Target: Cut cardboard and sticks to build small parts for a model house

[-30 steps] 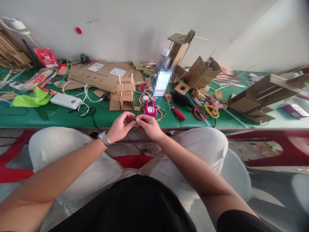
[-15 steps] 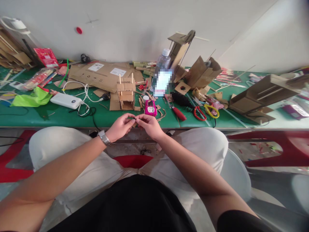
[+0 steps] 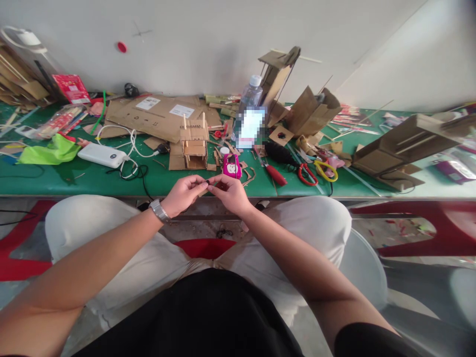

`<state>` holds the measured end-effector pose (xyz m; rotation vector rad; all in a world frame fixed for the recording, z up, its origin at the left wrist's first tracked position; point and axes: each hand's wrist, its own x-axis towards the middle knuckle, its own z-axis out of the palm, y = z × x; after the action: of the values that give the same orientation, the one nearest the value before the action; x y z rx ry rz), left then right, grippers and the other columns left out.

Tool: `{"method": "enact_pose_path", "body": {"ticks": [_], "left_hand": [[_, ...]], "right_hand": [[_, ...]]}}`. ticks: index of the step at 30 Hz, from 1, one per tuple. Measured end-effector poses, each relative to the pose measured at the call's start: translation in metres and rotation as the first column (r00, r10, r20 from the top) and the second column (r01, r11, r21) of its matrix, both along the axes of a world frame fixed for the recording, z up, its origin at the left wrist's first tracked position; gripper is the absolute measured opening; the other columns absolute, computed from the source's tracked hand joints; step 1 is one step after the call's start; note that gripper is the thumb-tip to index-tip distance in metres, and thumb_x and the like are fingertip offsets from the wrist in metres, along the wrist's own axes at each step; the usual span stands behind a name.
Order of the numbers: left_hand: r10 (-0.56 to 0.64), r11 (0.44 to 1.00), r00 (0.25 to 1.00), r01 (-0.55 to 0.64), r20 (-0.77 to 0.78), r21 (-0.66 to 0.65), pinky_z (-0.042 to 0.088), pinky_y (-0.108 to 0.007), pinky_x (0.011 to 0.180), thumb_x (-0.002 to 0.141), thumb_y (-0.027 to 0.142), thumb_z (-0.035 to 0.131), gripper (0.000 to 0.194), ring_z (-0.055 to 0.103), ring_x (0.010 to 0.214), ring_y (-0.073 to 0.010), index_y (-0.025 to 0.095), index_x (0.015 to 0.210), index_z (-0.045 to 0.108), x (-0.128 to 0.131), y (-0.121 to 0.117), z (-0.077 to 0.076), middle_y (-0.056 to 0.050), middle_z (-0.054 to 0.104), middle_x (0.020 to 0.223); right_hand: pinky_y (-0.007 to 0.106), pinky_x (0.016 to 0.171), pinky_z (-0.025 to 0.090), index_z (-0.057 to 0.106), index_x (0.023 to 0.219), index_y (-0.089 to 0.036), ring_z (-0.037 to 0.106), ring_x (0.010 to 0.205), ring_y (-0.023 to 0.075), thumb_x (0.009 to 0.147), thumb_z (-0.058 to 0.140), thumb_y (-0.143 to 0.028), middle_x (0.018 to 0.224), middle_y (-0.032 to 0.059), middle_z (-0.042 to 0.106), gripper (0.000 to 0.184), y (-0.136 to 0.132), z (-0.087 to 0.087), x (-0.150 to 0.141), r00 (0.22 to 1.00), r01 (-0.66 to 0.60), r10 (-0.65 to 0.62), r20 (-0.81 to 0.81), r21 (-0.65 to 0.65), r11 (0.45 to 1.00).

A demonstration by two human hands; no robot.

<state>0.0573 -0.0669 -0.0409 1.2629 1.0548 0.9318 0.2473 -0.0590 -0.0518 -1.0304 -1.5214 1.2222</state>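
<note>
My left hand (image 3: 185, 194) and my right hand (image 3: 230, 192) meet at the table's front edge, fingertips pinched close together. Between them is something small and dark, too tiny to name. Just beyond my fingers, a pink case with a white cartoon face (image 3: 232, 167) lies on the green table, a dark strap across it. Behind my left hand stands a small cardboard frame with wooden sticks (image 3: 195, 148). Cardboard scraps (image 3: 211, 167) and a round white cap (image 3: 224, 150) lie near the pink case.
A white power bank (image 3: 102, 154) with cables lies left, beside green cloth (image 3: 52, 149). Rightward are a red-handled tool (image 3: 276, 174), scissors with a red and a yellow handle loop (image 3: 307, 174), and cardboard structures (image 3: 401, 148). A clear bottle (image 3: 250, 96) stands behind a blurred bright screen (image 3: 251, 128).
Both hands have shifted very slightly to the left, fingertips still together. Nothing else on the table has visibly moved.
</note>
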Motion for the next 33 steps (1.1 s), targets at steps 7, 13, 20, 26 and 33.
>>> {"method": "enact_pose_path", "body": {"ticks": [7, 13, 20, 26, 33], "left_hand": [[0.004, 1.0, 0.999, -0.003, 0.037, -0.021, 0.027, -0.021, 0.042, 0.081, 0.053, 0.081, 0.042, 0.037, 0.046, -0.0056, 0.016, 0.086, 0.063, 0.0003, -0.0012, 0.0031, 0.006, 0.048, 0.059], [-0.002, 1.0, 1.0, 0.002, 0.029, -0.027, 0.028, -0.021, 0.042, 0.081, 0.051, 0.082, 0.04, 0.039, 0.045, -0.006, 0.015, 0.089, 0.064, 0.0002, -0.0016, 0.0047, 0.006, 0.048, 0.059], [0.026, 0.998, 0.999, -0.024, 0.036, -0.064, 0.026, -0.02, 0.041, 0.081, 0.051, 0.081, 0.04, 0.039, 0.043, -0.0059, 0.016, 0.087, 0.063, 0.0007, -0.0024, 0.0079, 0.008, 0.045, 0.056], [0.039, 0.997, 0.999, -0.036, 0.038, -0.074, 0.025, -0.02, 0.041, 0.081, 0.047, 0.079, 0.036, 0.036, 0.044, -0.0057, 0.017, 0.085, 0.061, 0.0009, -0.0021, 0.0076, 0.008, 0.043, 0.056], [0.037, 0.997, 0.999, -0.035, 0.025, -0.07, 0.025, -0.02, 0.042, 0.082, 0.048, 0.078, 0.036, 0.036, 0.044, -0.006, 0.017, 0.085, 0.062, 0.0007, -0.0022, 0.0074, 0.007, 0.043, 0.057]], "right_hand": [[0.027, 0.062, 0.046, 0.079, 0.111, -0.017, 0.058, 0.068, 0.0121, 0.086, 0.078, -0.042, 0.095, 0.0057, 0.075, 0.035, -0.0023, 0.0045, 0.0006, 0.998, -0.041, 0.042, -0.048, 0.012, 0.999], [0.026, 0.054, 0.038, 0.081, 0.099, -0.017, 0.052, 0.059, 0.0114, 0.086, 0.077, -0.042, 0.071, 0.001, 0.067, 0.028, -0.0008, 0.0035, 0.0013, 1.0, 0.018, -0.017, -0.012, 0.015, 1.0], [0.025, 0.055, 0.042, 0.078, 0.099, -0.017, 0.057, 0.06, 0.0121, 0.084, 0.08, -0.048, 0.07, 0.0007, 0.068, 0.035, 0.002, 0.0075, 0.0044, 0.997, 0.051, -0.054, -0.058, -0.05, 0.997], [0.024, 0.054, 0.046, 0.075, 0.099, -0.017, 0.057, 0.058, 0.0101, 0.082, 0.082, -0.05, 0.076, 0.0006, 0.069, 0.038, 0.0016, 0.007, 0.0034, 0.992, 0.015, -0.027, -0.124, -0.1, 0.995], [0.023, 0.054, 0.05, 0.072, 0.103, -0.018, 0.06, 0.059, 0.0095, 0.082, 0.082, -0.047, 0.085, 0.0017, 0.072, 0.037, 0.0019, 0.0044, 0.0029, 0.984, -0.034, 0.011, -0.175, -0.13, 0.991]]}}
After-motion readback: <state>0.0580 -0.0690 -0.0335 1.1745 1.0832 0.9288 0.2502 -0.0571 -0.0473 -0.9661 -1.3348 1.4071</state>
